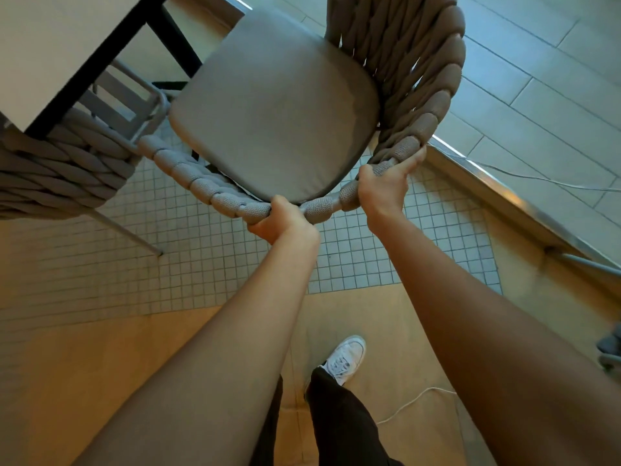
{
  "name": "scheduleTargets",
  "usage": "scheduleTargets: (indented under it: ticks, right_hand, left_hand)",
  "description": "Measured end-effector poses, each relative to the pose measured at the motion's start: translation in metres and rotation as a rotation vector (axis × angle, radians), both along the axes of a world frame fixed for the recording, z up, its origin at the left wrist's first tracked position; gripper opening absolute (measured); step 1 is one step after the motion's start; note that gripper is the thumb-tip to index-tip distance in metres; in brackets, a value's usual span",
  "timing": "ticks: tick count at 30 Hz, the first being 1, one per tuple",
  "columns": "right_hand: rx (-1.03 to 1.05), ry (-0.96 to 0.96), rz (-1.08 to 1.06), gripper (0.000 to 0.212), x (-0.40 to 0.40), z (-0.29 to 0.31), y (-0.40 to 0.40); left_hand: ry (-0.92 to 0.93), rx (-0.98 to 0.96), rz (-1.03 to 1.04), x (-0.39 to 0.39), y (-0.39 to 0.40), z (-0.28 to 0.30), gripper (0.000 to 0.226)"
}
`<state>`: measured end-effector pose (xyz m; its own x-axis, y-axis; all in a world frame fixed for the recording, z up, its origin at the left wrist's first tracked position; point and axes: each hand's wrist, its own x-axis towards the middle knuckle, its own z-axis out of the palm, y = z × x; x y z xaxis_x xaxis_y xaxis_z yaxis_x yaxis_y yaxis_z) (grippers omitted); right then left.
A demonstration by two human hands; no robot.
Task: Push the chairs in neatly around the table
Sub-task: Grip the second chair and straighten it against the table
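Note:
A grey rope-woven chair (275, 105) with a grey seat cushion stands in front of me, its curved backrest rim toward me. My left hand (285, 220) grips the rim near its middle. My right hand (386, 186) grips the same rim a little further right. The table (50, 45) with a pale top and black frame is at the upper left; the chair's front edge lies near its black leg. A second rope-woven chair (60, 169) sits at the left, partly under the table.
Small square floor tiles lie under the chairs. A metal threshold strip (504, 193) runs diagonally at the right, with larger tiles beyond. A white cable (413, 401) lies on the floor by my white shoe (346, 358). Part of another grey object is at the right edge.

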<state>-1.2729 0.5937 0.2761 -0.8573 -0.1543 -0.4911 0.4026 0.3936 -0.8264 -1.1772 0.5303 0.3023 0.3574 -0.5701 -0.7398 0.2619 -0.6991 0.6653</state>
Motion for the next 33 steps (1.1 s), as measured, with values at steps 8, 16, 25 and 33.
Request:
scheduleTargets:
  ticks: [8,16,25,33]
  right_hand:
    - [0.023,-0.024,0.018,0.110,0.000,0.003,0.001]
    - [0.016,-0.036,-0.002,0.109,0.015,-0.002,0.008]
    - [0.021,-0.015,0.003,0.107,0.017,0.000,-0.007]
    - [-0.020,-0.058,-0.021,0.113,0.001,-0.001,-0.006]
  left_hand:
    - [-0.051,0.011,-0.009,0.004,0.005,-0.002,0.056]
    - [-0.010,0.043,0.067,0.019,0.007,-0.006,0.059]
    - [-0.001,0.048,0.042,0.021,-0.008,-0.004,0.062]
    - [0.012,0.038,0.063,0.021,-0.011,-0.003,0.057]
